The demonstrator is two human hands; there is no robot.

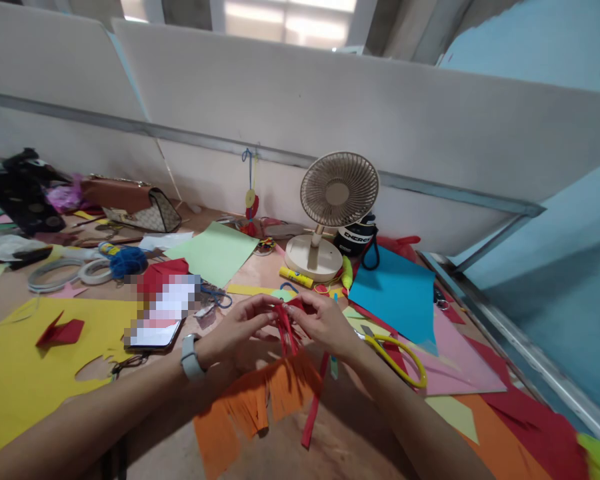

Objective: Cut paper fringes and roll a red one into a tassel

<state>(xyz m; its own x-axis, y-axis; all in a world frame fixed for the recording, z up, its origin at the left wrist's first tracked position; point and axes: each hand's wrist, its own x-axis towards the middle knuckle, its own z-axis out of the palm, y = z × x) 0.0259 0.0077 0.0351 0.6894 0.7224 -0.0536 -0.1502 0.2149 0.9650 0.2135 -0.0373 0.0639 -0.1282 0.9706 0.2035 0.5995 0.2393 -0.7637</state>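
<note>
Between my hands, near the middle of the table, is a bunch of red paper strips (286, 330) that hang downward. My left hand (247, 323) wears a grey watch band at the wrist and pinches the top of the strips from the left. From the right, my right hand (320, 320) closes its thumb and fingers on the same top end. Just below lies orange paper cut into fringe (260, 393). One loose red strip (311, 413) lies beside it. Yellow-handled scissors (397, 360) rest right of my right wrist, their blades partly hidden.
A small fan (340, 193) stands at the back beside a black jar (355, 237). Blue paper (395, 287) and pink paper (470, 367) lie right; yellow paper (25, 373) and a phone (160, 320) lie left. A glue stick (296, 277), blue yarn (129, 262) and a handbag (130, 200) sit farther back.
</note>
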